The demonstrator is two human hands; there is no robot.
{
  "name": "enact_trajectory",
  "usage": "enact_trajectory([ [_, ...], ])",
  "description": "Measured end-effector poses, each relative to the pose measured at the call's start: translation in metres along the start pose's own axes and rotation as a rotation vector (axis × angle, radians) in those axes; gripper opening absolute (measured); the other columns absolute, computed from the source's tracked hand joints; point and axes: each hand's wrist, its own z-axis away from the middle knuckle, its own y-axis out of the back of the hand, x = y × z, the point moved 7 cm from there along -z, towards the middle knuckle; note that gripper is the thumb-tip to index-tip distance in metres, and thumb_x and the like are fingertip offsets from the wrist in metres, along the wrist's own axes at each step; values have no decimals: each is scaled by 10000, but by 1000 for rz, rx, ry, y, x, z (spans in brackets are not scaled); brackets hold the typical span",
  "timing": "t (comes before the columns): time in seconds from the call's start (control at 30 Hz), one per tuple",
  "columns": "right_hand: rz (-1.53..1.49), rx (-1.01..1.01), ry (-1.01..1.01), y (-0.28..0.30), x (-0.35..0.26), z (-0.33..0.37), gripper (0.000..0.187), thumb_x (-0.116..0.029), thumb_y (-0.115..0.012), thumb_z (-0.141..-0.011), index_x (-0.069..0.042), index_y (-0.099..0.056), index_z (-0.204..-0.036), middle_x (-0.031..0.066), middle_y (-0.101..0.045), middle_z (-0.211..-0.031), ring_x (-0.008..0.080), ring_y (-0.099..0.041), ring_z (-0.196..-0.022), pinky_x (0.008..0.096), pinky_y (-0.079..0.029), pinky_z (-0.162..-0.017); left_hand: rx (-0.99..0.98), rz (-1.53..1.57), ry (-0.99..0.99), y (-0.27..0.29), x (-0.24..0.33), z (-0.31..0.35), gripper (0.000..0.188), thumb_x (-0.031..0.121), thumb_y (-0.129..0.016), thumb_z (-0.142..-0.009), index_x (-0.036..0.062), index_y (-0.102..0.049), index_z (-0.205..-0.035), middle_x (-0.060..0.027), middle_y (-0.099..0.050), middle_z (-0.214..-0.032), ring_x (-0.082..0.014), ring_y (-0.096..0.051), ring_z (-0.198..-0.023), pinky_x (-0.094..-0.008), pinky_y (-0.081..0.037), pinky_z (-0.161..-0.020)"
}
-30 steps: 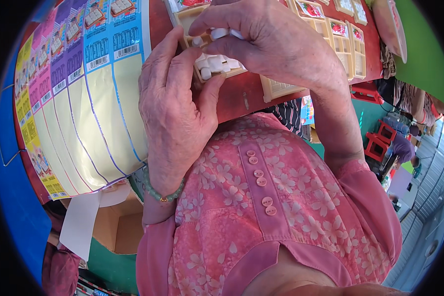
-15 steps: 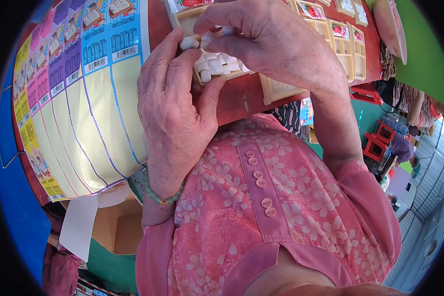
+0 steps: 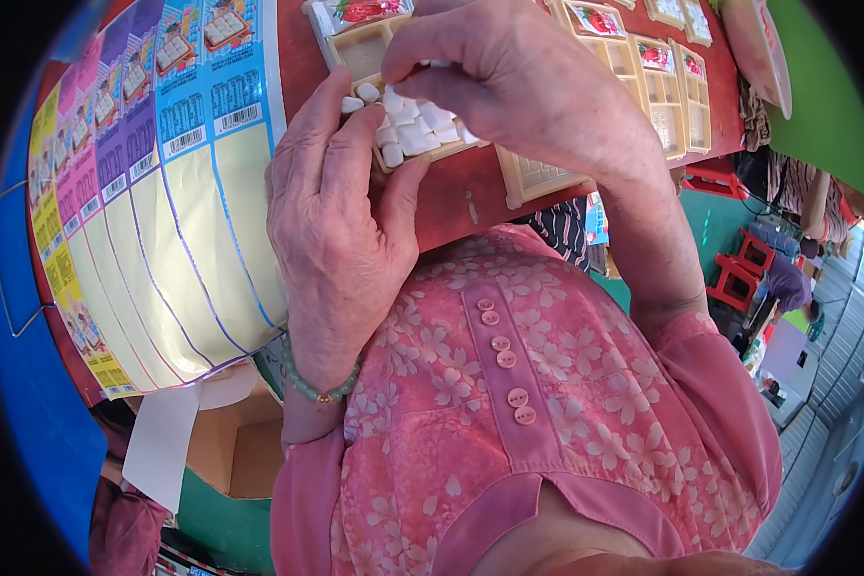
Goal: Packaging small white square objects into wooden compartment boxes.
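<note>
White pieces (image 3: 415,137) (small, rounded) have shifted in the cream tray (image 3: 453,151) left fingers (image 3: 322,113) grip; right fingers' (image 3: 451,93) hold unclear.

Left hand (image 3: 341,216) cupped; right hand (image 3: 542,91) arched, fingers (image 3: 430,43) bent, perhaps pinching.

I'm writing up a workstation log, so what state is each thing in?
Left hand: thumb and fingers apart, at the tray.
Right hand: pinched, apparently on a white piece.
Tray: partly filled.
White pieces: loosely heaped in the tray.
Trays at right: some holding packets.
Printed packaging: laid out overlapping.
Carton: open.
Bracelet: worn on the left wrist.
</note>
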Motion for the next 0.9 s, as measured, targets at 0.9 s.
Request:
enact_trajectory([
  [0.9,-136,151,61,8,1,2,88,-51,-650,-924,12,-670,-983,165,-673,-838,294,-676,-826,352,-528,-745,55,26,-50,3,-2,5,397,85,-793,-811,-20,-653,-1167,-207,-617,-1329,-372,-635,-1160,-435,-520,-960],
])
